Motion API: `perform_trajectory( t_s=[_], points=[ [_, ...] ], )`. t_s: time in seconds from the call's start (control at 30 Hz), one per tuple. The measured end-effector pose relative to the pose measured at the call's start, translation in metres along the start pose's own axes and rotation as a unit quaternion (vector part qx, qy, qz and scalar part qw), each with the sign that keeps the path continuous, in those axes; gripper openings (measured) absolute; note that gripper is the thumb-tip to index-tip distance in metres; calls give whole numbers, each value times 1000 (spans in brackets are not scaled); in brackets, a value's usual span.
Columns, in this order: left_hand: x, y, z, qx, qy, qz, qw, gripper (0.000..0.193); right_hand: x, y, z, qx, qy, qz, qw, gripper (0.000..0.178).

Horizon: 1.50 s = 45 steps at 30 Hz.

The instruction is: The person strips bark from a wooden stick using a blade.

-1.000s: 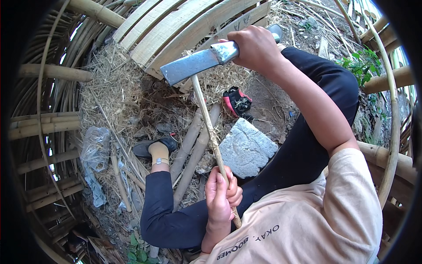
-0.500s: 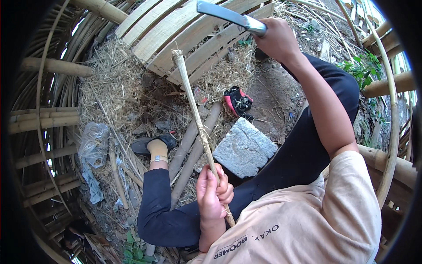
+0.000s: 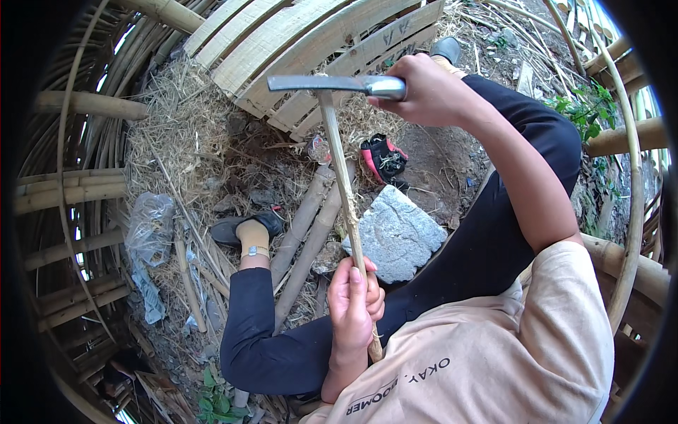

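Stick (image 3: 346, 201): located in front of the person's torso, over the space between the legs. Its long axis runs away from the body, leaning slightly left toward the far end. The near end lies at the shirt (image 3: 487, 346); whether it presses on the cloth cannot be told. The far end points toward the slatted crate (image 3: 282, 56).

Left hand (image 3: 355, 304): fingers closed round the lower part of the stick, thumb lying along it and directed toward the far end.

Right hand (image 3: 427, 90): fingers closed on the handle end of the knife (image 3: 318, 83); the grip itself is hidden by the hand. The knife is seen nearly edge-on. Its long axis runs left to right, its free end directed left, and it crosses the stick close to the far end, roughly at right angles. Contact at the crossing cannot be confirmed.

Surroundings: a pale slab (image 3: 401, 237) lies on the ground to the right of the stick, near the left hand. A black and pink glove (image 3: 383, 157) lies beyond the slab. Two poles (image 3: 300, 222) lie side by side left of the stick. Straw (image 3: 173, 127) covers the ground farther left.
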State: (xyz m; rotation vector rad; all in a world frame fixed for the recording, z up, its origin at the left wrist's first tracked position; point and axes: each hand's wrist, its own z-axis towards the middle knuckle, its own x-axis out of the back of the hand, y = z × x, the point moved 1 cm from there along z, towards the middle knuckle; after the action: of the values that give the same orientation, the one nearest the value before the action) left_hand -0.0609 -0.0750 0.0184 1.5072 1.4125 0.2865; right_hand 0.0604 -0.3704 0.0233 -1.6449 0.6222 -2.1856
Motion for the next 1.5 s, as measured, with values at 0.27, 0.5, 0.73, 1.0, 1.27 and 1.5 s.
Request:
perform_trajectory(
  t_s=[0.27,0.5,0.73,1.0,1.27,1.5],
  points=[
    [1,11,-9,-28,10,-7,1000,22,8,60,31,-183,4,-55,981,44],
    [9,5,2,-9,2,-8,1000,21,25,-6,8,-90,-114,61,988,47],
    [25,-3,10,6,14,-24,1000,18,53,-76,-7,116,-34,22,992,38],
    [50,21,14,-29,62,-10,998,18,89,-127,-9,343,-63,-160,924,29],
    [66,43,29,-45,28,27,998,20,97,-144,11,316,-19,-307,897,35],
    [84,47,37,-40,-4,43,998,22,76,-152,22,245,-89,-280,924,27]
  ],
)
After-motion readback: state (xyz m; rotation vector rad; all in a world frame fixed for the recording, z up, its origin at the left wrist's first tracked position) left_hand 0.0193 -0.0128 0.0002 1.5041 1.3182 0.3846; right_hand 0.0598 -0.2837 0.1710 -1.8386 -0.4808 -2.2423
